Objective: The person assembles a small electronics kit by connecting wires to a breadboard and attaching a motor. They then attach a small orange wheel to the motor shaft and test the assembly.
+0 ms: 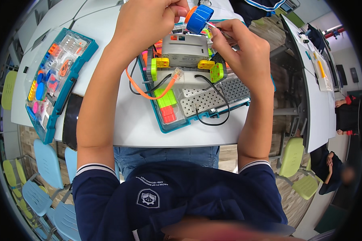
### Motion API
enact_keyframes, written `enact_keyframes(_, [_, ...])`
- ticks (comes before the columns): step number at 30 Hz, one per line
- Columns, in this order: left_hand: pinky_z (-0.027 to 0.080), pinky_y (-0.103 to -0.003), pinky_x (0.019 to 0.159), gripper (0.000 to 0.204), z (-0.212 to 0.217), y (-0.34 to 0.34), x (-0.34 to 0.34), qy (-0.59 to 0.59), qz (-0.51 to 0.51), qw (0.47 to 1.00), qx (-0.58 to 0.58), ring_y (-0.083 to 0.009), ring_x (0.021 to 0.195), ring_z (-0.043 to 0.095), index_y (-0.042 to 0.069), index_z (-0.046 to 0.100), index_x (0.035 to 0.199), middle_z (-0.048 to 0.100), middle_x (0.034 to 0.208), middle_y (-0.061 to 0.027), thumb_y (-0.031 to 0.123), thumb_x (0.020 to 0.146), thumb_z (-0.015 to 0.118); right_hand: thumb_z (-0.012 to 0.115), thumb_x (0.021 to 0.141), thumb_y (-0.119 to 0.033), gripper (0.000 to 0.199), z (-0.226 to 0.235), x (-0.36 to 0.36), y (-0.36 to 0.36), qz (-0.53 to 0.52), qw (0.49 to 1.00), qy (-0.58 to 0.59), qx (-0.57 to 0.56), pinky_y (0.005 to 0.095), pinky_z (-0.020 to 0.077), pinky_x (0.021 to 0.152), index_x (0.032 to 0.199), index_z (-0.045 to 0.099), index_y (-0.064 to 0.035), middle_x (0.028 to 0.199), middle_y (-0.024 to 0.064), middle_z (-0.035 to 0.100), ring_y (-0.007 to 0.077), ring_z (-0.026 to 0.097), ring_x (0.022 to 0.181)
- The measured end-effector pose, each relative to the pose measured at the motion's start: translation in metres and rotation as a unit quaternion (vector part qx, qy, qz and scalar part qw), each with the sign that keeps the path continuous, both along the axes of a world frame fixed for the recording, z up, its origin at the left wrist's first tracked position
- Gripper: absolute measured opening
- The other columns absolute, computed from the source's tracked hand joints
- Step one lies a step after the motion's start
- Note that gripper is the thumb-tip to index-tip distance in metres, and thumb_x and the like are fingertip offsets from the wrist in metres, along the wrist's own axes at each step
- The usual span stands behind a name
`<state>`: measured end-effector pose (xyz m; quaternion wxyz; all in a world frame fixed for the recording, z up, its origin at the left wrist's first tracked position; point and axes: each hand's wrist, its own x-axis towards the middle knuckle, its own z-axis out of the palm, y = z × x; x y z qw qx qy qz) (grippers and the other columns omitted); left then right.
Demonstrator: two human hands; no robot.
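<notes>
Attachment of thin rod (pixel 210 25) to blue-orange wheel (pixel 200 19), seemingly, at far side of grey module (pixel 185 51). Pinched at orange edge by left hand (pixel 160 15); met from right by right hand (pixel 242 49), clamped on rod. Probably calls next for straight alignment.

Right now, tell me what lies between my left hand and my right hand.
The head view shows a blue-and-orange wheel between your left hand and right hand, with a thin rod running from it to your right.
</notes>
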<state>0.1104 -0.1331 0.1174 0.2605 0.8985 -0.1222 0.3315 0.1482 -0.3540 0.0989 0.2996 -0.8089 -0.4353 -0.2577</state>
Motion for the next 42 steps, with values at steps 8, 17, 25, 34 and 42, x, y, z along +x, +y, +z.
enact_keyframes(8, [0.053, -0.038, 0.061, 0.008, 0.0009, -0.0007, -0.0025, 0.004, 0.005, 1.0, -0.021, -0.0313, 0.068, 0.07, 0.004, 0.069, 0.082, 0.07, 0.072, -0.014, 0.002, 0.083, 0.062, 0.074, 0.092, -0.017, 0.018, -0.0014, 0.0033, -0.0003, 0.024, 0.998, 0.052, 0.037, 0.0265, 0.0575, 0.061, 0.098, 0.067, -0.0012, 0.083, 0.0095, 0.076, 0.0171, 0.076, 0.076])
enact_keyframes(17, [0.053, -0.037, 0.061, 0.009, 0.0029, 0.0, -0.0017, 0.018, 0.002, 0.999, -0.03, -0.029, 0.067, 0.071, 0.002, 0.068, 0.081, 0.071, 0.074, -0.014, 0.0, 0.083, 0.06, 0.073, 0.091, -0.021, 0.021, -0.004, 0.0067, 0.0004, 0.042, 0.996, 0.049, 0.066, 0.0323, 0.0564, 0.06, 0.092, 0.065, -0.0019, 0.077, 0.0133, 0.074, 0.0253, 0.075, 0.071])
enact_keyframes(25, [0.053, -0.037, 0.061, 0.009, 0.0018, 0.0016, 0.0007, 0.026, 0.003, 0.999, -0.038, -0.0291, 0.066, 0.071, 0.002, 0.069, 0.081, 0.071, 0.072, -0.0142, -0.001, 0.083, 0.06, 0.073, 0.091, -0.021, 0.022, -0.0036, 0.0086, -0.0007, 0.044, 0.995, 0.062, 0.059, 0.0328, 0.0566, 0.061, 0.092, 0.064, -0.0008, 0.077, 0.014, 0.074, 0.0262, 0.075, 0.071])
enact_keyframes(34, [0.053, -0.037, 0.06, 0.013, 0.0011, 0.0014, 0.0001, 0.005, 0.012, 0.999, -0.036, -0.029, 0.066, 0.071, 0.003, 0.07, 0.08, 0.07, 0.07, -0.0136, -0.001, 0.082, 0.058, 0.073, 0.094, -0.015, 0.018, 0.0011, 0.0071, -0.0046, 0.043, 0.997, 0.056, 0.02, 0.0245, 0.0585, 0.067, 0.099, 0.067, 0.0016, 0.084, 0.0096, 0.077, 0.0136, 0.077, 0.078])
enact_keyframes(42, [0.053, -0.037, 0.06, 0.014, -0.004, 0.0058, 0.0065, -0.01, -0.008, 0.999, -0.044, -0.0286, 0.065, 0.071, 0.003, 0.071, 0.081, 0.07, 0.07, -0.0134, 0.0, 0.082, 0.058, 0.071, 0.096, -0.015, 0.018, 0.0012, 0.0086, -0.0057, 0.035, 0.996, 0.079, 0.006, 0.0232, 0.0579, 0.068, 0.1, 0.067, 0.0014, 0.083, 0.0089, 0.076, 0.0126, 0.076, 0.078])
